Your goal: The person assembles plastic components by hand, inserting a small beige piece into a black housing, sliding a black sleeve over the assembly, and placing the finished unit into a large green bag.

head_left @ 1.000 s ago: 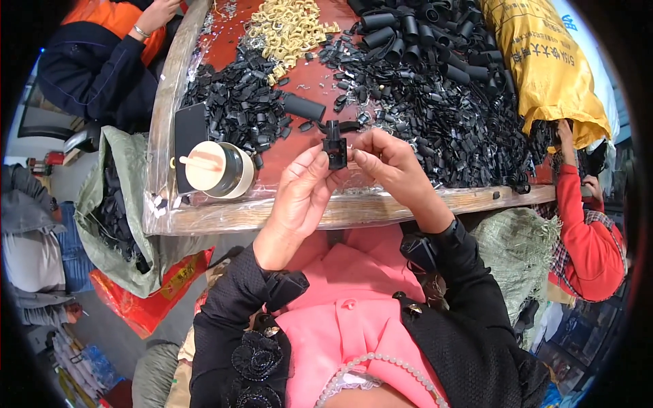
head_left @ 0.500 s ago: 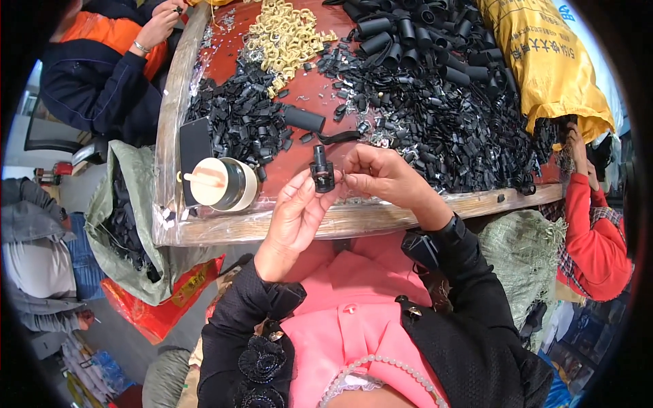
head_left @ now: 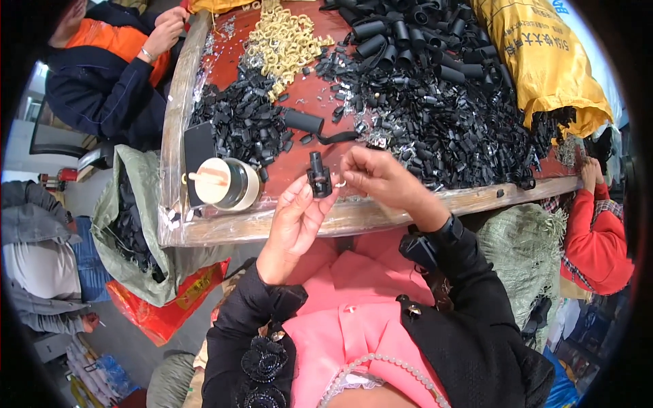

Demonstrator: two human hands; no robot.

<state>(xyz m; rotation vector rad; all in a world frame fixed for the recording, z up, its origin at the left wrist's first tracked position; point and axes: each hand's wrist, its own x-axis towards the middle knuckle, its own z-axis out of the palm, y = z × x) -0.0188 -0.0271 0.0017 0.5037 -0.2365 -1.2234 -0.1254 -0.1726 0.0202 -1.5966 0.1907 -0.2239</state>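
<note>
My left hand [head_left: 291, 221] grips a black plastic part [head_left: 317, 177] upright, its narrow tube on top and a wider body below, above the table's near edge. Just right of it is my right hand [head_left: 384, 178], fingers curled in a pinch and slightly blurred. A tiny pale bit shows by those fingertips; whether they hold it I cannot make out. Beyond both hands lie a black cylinder [head_left: 303, 122] and a curved black strip [head_left: 338, 137]. A pile of small black plastic pieces [head_left: 435, 136] covers the table's right side, and another black pile [head_left: 241, 119] the left.
On the left a round jar with a cream lid [head_left: 219, 182] stands beside a dark flat slab [head_left: 198, 153]. Cream rings [head_left: 289, 41], black tubes [head_left: 408, 41] and a yellow sack [head_left: 544, 61] fill the far side. Co-workers sit at left and right. A wooden rim [head_left: 340, 221] edges the red tabletop.
My right hand has drawn slightly up and left, with a pale bit now showing by its fingertips. The black part stays in my left hand. The right co-worker's hands have come out of the sack's mouth.
</note>
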